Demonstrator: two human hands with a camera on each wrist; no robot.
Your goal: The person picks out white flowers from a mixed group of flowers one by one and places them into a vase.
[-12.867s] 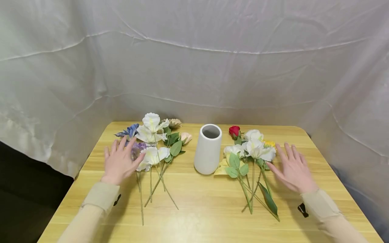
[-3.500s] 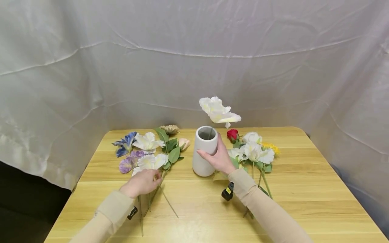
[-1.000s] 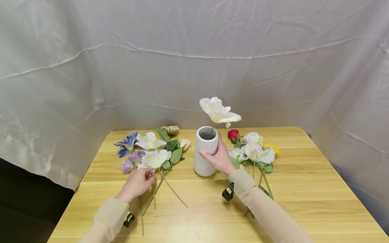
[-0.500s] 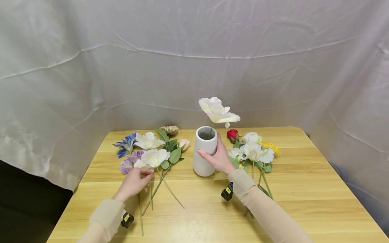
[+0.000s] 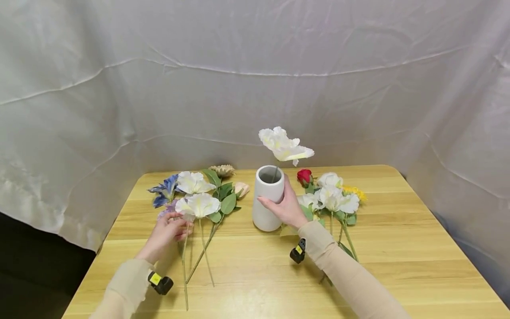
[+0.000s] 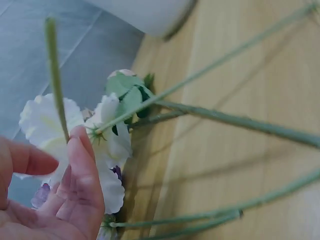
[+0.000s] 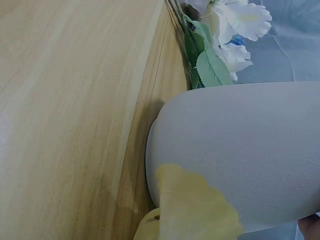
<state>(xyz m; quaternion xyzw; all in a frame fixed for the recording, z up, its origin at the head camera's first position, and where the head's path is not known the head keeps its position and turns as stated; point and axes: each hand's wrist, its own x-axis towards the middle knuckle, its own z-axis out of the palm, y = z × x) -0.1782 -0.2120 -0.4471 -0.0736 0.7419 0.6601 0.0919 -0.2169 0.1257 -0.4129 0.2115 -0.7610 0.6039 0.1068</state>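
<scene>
My right hand (image 5: 287, 208) grips the side of a white vase (image 5: 266, 212), thumb in front; in the right wrist view the vase wall (image 7: 235, 145) fills much of the picture. One white artificial flower (image 5: 284, 146) leans in its mouth. On the left, my left hand (image 5: 167, 232) is among the flower stems, just below a white flower (image 5: 198, 205). In the left wrist view the left hand (image 6: 65, 195) has its thumb apart from the fingers, and a stem (image 6: 56, 75) runs to the index fingertip. A purple flower (image 5: 169, 207) is partly hidden behind that hand.
A blue flower (image 5: 164, 190), another white flower (image 5: 194, 182), a beige flower (image 5: 223, 170) and a pale pink rosebud (image 5: 241, 189) lie left of the vase. On its right are a red rose (image 5: 304, 176), white flowers (image 5: 334, 198) and a yellow flower (image 5: 354, 192). A grey-white curtain (image 5: 255, 97) hangs behind.
The left hand has shifted left and turned, its fingers spreading. The near white flower moved slightly left and its stem swung left. Earlier, one white flower went into the vase; the right hand stays there.
</scene>
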